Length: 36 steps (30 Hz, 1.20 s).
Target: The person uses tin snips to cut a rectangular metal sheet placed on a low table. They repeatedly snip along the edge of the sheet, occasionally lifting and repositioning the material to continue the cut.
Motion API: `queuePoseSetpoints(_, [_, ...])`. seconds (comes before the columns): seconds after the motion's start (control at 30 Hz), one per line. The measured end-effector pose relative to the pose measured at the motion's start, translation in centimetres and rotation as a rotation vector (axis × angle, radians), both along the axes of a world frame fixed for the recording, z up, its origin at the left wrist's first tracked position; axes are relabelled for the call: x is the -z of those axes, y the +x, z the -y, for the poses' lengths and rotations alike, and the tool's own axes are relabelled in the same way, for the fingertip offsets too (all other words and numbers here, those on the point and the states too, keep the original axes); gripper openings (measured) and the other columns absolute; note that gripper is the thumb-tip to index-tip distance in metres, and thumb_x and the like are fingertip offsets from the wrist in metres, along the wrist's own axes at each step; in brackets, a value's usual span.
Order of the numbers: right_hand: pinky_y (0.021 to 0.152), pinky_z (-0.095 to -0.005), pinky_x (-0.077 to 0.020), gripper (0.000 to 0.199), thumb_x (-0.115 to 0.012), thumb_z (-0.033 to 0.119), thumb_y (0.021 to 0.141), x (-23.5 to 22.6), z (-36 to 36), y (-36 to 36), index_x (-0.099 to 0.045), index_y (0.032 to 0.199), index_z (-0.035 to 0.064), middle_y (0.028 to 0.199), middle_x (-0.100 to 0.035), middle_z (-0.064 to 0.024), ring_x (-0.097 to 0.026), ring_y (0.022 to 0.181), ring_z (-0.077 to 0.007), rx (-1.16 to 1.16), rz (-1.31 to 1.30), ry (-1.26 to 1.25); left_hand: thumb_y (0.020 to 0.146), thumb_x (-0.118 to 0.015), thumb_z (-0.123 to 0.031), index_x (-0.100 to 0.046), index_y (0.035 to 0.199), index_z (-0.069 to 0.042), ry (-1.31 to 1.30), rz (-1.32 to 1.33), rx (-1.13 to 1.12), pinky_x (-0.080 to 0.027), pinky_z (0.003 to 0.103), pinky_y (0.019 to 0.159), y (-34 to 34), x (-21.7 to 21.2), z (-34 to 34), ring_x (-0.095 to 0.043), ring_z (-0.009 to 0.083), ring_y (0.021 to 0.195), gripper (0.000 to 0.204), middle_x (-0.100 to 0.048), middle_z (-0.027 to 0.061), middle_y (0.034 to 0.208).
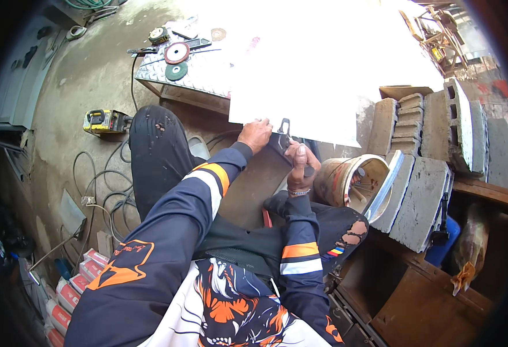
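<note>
Head view. Person seated, knees up, dark torn trousers, navy sleeves with orange and white bands. A large white sheet (300, 75) lies ahead, strongly overexposed by sunlight; its near edge sits just beyond the knees and it overlaps a checker-plate metal surface (202, 72) at its left.

Left hand (255, 135): fingers curled down on the near edge of the white sheet, pressing or pinching it; the underside of the grip is hidden, so I cannot tell whether the fingers wrap under.

Right hand (300, 165): closed in a fist around the dark handles of a pair of snips (283, 130). The tool's head points up and meets the sheet's near edge, just beside the left hand. Whether the blades are open or closed cannot be read.

Surroundings: two grinding discs, one reddish (177, 53) and one green (176, 72), rest on the checker plate. A yellow power tool (106, 121) sits on the concrete floor to the left, cables coiled near it. A bucket (352, 182) holding small parts stands just right of the right hand, against stacked concrete blocks (422, 150).
</note>
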State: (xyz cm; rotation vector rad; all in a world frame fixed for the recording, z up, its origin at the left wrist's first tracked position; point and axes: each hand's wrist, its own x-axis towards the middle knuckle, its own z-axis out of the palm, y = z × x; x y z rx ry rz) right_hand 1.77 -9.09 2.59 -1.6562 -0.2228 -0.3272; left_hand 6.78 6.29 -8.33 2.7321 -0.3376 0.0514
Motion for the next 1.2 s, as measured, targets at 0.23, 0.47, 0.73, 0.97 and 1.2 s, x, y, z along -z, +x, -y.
queuePoseSetpoints(0.23, [0.055,-0.0312,-0.0422,0.042,-0.049,0.022,0.099,-2.8,-1.6,3.0,-0.059,0.068,-0.004,0.057,-0.056,-0.007,-0.054,0.056,-0.013,0.115,-0.242,-0.121,0.082,-0.059,-0.009,-0.068,0.083,-0.005,-0.014,0.019,0.007,-0.058,0.041,0.077,0.3,0.0,0.3,-0.069,0.0287,0.088,0.01,-0.066,0.0105,0.091])
queuePoseSetpoints(0.47, [0.051,-0.0375,-0.0367,0.045,-0.05,0.025,0.097,-2.8,-3.0,7.4,-0.048,0.064,-0.0057,0.051,-0.043,-0.0118,-0.043,0.05,-0.0121,0.21,-0.333,-0.267,0.08,-0.059,-0.008,-0.069,0.077,-0.006,-0.064,0.016,0.011,-0.058,0.04,0.076,0.8,0.0,-0.2,-0.069,0.0279,0.086,0.01,-0.067,0.0107,0.088])
queuePoseSetpoints(0.73, [0.049,-0.0358,-0.0377,0.05,-0.051,0.028,0.1,-2.8,-3.3,8.6,-0.053,0.061,-0.0028,0.05,-0.049,-0.0064,-0.046,0.048,-0.0124,0.223,-0.348,-0.284,0.082,-0.059,-0.01,-0.071,0.078,-0.004,-0.048,-0.069,0.063,-0.058,0.044,0.078,2.2,-0.1,-0.8,-0.07,0.034,0.087,0.014,-0.069,0.0156,0.092])
queuePoseSetpoints(0.97, [0.063,-0.0351,-0.0452,0.032,-0.062,0.023,0.097,-0.6,-1.4,0.8,-0.06,0.075,-0.0002,0.065,-0.057,-0.0094,-0.056,0.062,-0.0218,0.05,-0.121,-0.282,0.085,-0.057,-0.012,-0.073,0.088,0.0,0.009,-0.073,0.035,-0.056,0.049,0.083,1.4,-0.2,-1.4,-0.07,0.0376,0.093,0.02,-0.069,0.0189,0.101])
queuePoseSetpoints(1.2, [0.077,-0.0403,-0.0431,0.034,-0.077,0.03,0.086,-3.1,-0.7,-0.3,-0.06,0.079,0.0011,0.088,-0.058,-0.0128,-0.055,0.088,-0.029,-0.013,0.012,-0.339,0.096,-0.055,-0.027,-0.065,0.104,0.003,-0.539,-0.363,-0.519,-0.054,0.052,0.087,-5.0,-5.5,2.6,-0.069,0.0392,0.096,0.033,-0.068,0.0242,0.105])
